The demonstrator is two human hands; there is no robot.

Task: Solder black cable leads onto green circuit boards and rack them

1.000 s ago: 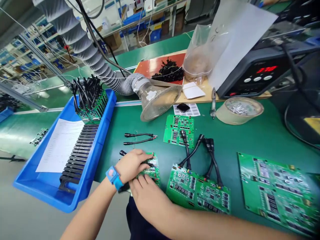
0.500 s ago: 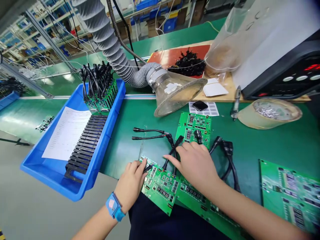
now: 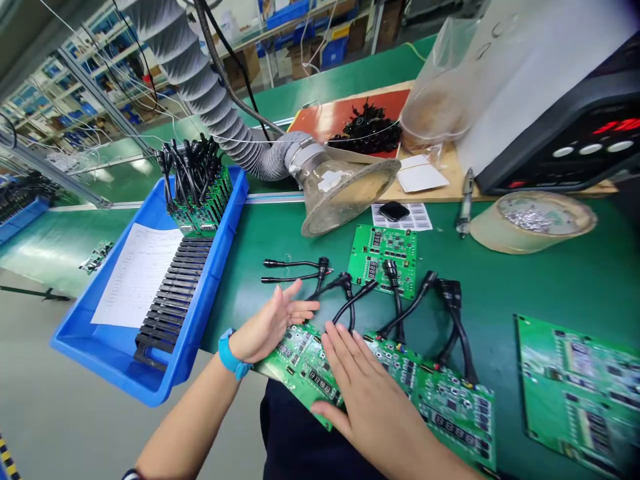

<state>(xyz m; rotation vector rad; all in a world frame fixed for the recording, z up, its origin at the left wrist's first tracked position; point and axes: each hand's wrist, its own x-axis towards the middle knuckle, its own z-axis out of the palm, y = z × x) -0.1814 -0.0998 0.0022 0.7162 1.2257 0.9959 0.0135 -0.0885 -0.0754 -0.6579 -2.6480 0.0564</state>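
Note:
My left hand (image 3: pixel 263 327), with a blue wristband, is turned partly palm up at the left end of a row of green circuit boards (image 3: pixel 453 413). Its fingers are apart and nothing is in it. Stretched flat, my right hand (image 3: pixel 370 393) lies over the nearest board (image 3: pixel 305 370) in that row, fingers side by side and thumb out. Black connector cables (image 3: pixel 397 293) rise from the boards' far edge. Beyond them a smaller green board (image 3: pixel 384 257) rests on the green bench.
A blue tray (image 3: pixel 210 293) at left holds a paper, a black rack and cabled boards. A fume hose with a clear hood (image 3: pixel 345 190) hangs above the bench. At right are a large green board (image 3: pixel 575 393), a tin (image 3: pixel 530 223) and a black device (image 3: pixel 570 133).
My left hand has let go of the board edge and turned palm up. My right hand has moved off the cables, down onto the board. More cables show on the left.

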